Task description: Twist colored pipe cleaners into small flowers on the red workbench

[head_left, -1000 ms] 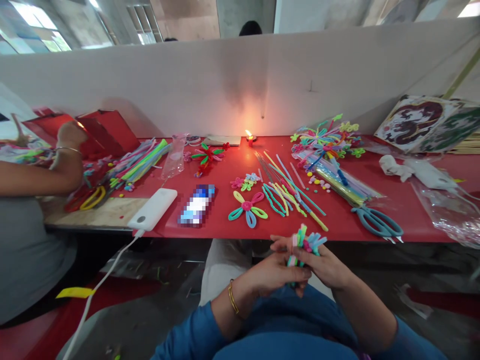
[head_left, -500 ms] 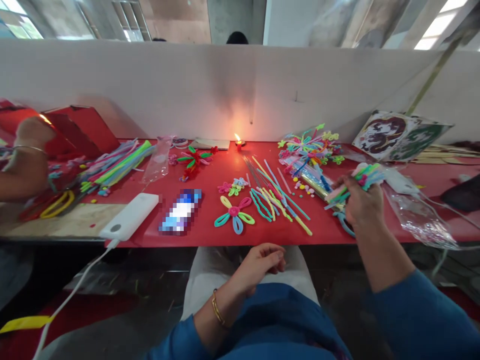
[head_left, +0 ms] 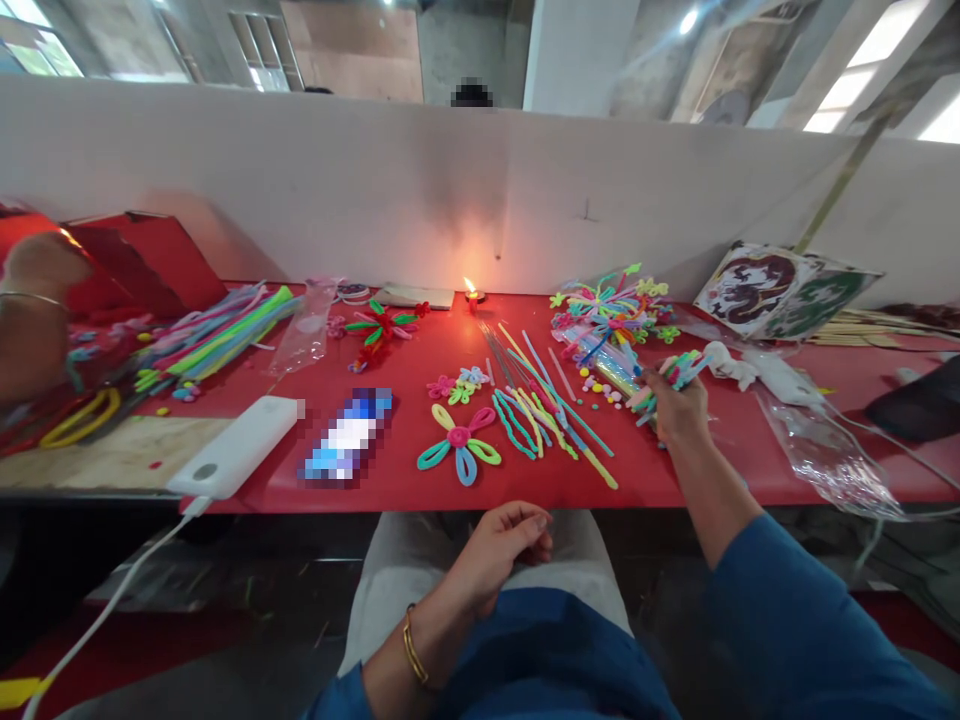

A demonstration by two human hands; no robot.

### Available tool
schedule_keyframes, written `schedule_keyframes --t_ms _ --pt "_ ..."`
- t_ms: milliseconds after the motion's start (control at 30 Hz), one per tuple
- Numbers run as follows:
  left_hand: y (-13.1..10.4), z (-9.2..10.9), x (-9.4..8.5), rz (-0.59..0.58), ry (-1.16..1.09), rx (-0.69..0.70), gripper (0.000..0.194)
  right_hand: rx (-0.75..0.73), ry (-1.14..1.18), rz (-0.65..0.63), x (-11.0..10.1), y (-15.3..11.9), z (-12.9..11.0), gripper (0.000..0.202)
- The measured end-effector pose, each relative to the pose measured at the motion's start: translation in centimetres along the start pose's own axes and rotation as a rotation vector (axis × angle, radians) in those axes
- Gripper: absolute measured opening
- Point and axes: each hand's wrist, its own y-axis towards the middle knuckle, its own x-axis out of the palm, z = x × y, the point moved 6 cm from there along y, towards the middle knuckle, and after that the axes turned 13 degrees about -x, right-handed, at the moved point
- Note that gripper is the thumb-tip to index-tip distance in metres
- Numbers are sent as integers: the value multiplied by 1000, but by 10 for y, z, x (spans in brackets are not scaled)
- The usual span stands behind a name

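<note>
My right hand (head_left: pixel 682 410) is closed round a bundle of pastel pipe cleaners (head_left: pixel 686 369) at the right of the red table, beside the clear plastic packet. Over my lap, below the table's front edge, my left hand (head_left: pixel 506 545) is curled shut, with nothing showing in its fingers. A five-petal pipe-cleaner flower (head_left: pixel 459 436) with a pink centre lies on the table ahead of it. Small pipe-cleaner flowers (head_left: pixel 459 386) sit just behind that one. Loose pipe-cleaner stems (head_left: pixel 551 395) are spread to their right, near small coloured pompoms (head_left: pixel 602 386).
A lit candle (head_left: pixel 472 296) burns at the back by the white partition (head_left: pixel 337 190). A phone (head_left: pixel 347 435) and a white power bank (head_left: pixel 238 447) with a cable lie left. Finished pipe-cleaner flowers (head_left: pixel 615 310) are heaped back right. Another person's arm (head_left: pixel 34 320) is at far left.
My right hand has moved left with the bundle and lowered it nearer the plastic packet. A white lump now shows behind it. My left hand stays over my lap. The view has shifted slightly.
</note>
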Motion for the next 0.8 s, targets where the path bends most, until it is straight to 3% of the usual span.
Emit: schedule_keyframes --t_ms 167,400,567,800 --pt "2 -2 0 -4 19 -10 29 31 -67 -111 9 -14 11 23" --pt "6 -5 -2 4 6 -7 30 -20 -99 -103 5 -10 2 21" --pt "5 -7 2 -9 24 -24 29 22 -175 -204 7 -17 8 22" --pt "4 -8 4 -11 20 -8 30 26 -179 -187 3 -21 10 28"
